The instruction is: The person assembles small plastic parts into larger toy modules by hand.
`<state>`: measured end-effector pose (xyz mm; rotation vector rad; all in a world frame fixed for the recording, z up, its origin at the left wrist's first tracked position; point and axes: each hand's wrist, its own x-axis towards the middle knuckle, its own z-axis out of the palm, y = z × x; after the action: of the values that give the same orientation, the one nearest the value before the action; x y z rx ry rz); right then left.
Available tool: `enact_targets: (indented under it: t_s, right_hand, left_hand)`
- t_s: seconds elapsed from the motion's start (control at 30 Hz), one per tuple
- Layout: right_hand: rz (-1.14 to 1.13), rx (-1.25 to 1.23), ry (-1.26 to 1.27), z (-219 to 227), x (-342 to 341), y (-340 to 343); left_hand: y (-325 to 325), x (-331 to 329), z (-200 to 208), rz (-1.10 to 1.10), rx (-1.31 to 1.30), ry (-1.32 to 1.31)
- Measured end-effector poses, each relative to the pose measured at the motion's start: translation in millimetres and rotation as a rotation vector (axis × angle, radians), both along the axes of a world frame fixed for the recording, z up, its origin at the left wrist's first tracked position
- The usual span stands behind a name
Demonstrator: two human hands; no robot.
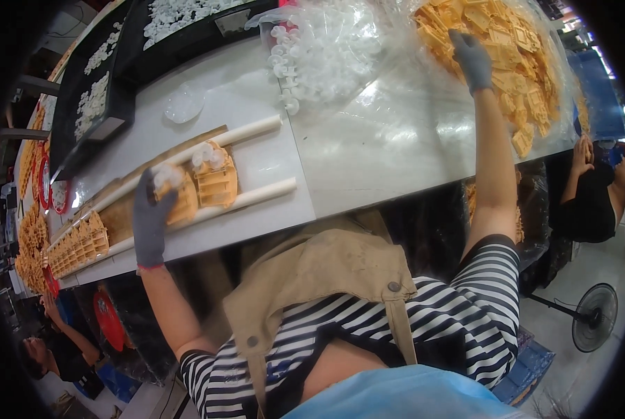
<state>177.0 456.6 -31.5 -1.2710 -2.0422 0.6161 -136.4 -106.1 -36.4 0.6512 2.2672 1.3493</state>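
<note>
My left hand (152, 216), in a grey glove, is closed around the left side of an orange plastic part (183, 202) with a translucent white piece (166, 178) on top. That part lies across two white rails (260, 192). Right beside it stands a similar orange plastic part (217, 185), topped with small white pieces (209, 156). Far to the right, my grey-gloved right hand (471, 59) reaches into a heap of orange plastic parts (522, 63) on clear plastic sheeting. Its fingers are drawn together against the heap, and what they hold, if anything, is hidden.
A row of orange parts (78, 244) sits along the rails at left. Black trays (127, 66) with small white pieces stand at the far left. A clear bag of white pieces (326, 52) lies at the back. Co-workers' hands (583, 155) show right and left. A fan (595, 318) stands right.
</note>
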Motion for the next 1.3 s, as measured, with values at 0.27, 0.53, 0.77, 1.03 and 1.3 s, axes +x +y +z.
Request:
enact_targets:
  t_s: [0.27, 0.53, 0.77, 1.03, 1.3]
  right_hand:
    - [0.003, 0.388, -0.345, 22, -53, 0]
    - [-0.201, 0.285, -0.106, 19, -27, 28]
    - [0.263, -0.050, 0.653, 40, -11, -80]
    - [0.439, -1.108, 0.920, 6, -21, -184]
    - [0.619, -0.380, 0.530, 35, -43, -251]
  left_hand:
    - [-25, -10, 12, 0.026, 0.376, -0.457]
    - [-13, 48, 51, -0.030, 0.558, -0.514]
    - [47, 94, 49, -0.405, 0.571, -0.775]
    - [105, 127, 2, -0.644, 0.571, -0.215]
    - [113, 141, -18, -0.557, 0.591, 0.086]
